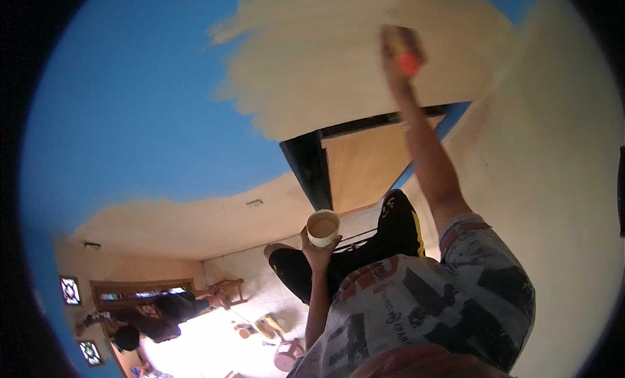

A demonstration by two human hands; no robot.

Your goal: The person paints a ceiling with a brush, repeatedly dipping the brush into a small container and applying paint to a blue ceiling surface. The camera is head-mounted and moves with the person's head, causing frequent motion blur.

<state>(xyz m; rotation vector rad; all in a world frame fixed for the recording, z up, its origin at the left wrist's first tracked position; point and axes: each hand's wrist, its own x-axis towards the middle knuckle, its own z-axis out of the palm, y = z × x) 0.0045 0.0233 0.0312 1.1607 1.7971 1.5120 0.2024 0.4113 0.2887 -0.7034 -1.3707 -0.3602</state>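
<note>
My right hand [390,53] is raised at arm's length against the upper wall, closed around a paintbrush [408,64] with an orange-red part. Motion smears both, and I cannot tell whether the bristles touch the surface. Around the brush spreads cream paint [312,66], with ragged streaked edges over the blue wall [143,105]. Low in front of my body, my left hand [319,251] grips a white tub [323,228] from below and the side. Its open top shows cream-beige paint inside.
Below the painted area is a dark-framed opening [306,166] with a tan panel [364,157]. Down at the lower left, a person in dark clothes [153,316] stands near a wooden stool [229,290]. A pink bucket [285,355] and several small items lie on the bright floor.
</note>
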